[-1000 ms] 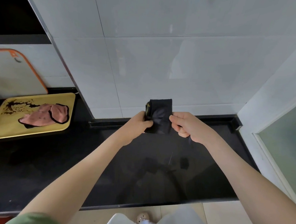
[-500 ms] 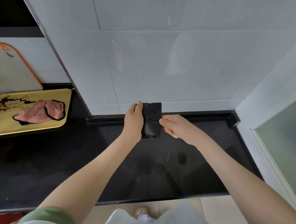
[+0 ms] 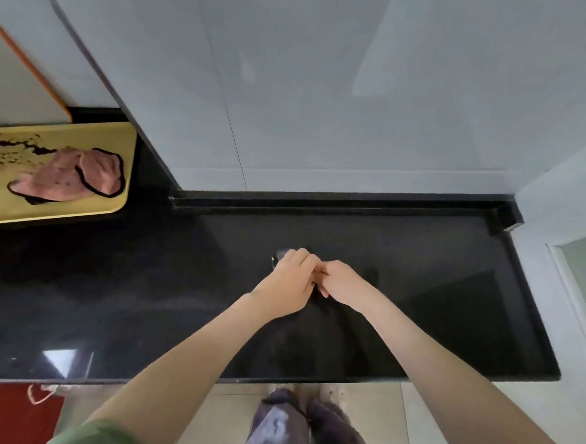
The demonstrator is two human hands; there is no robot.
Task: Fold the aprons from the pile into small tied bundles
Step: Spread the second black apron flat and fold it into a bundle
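While both hands meet low over the black counter (image 3: 425,284) in the head view, the left hand (image 3: 289,283) lies knuckles-up with its fingers clenched over the folded black apron (image 3: 282,254). Only a small greyish corner of the apron peeps out past the far side of that hand; dark on dark, the rest cannot be made out. The right hand (image 3: 341,283) has its fingers curled in, the tips touching the left hand's fingers, but whether they pinch a strap or any cloth cannot be told. Both forearms reach in from the near edge, the left one ending in a green sleeve (image 3: 100,436).

Well apart to the left, a yellow tray (image 3: 90,209) sits on the counter with a crumpled pink cloth (image 3: 64,177), edged in black, lying on it. Behind the tray a white cutting board (image 3: 12,84) with an orange rim leans on the tiled wall (image 3: 326,103).
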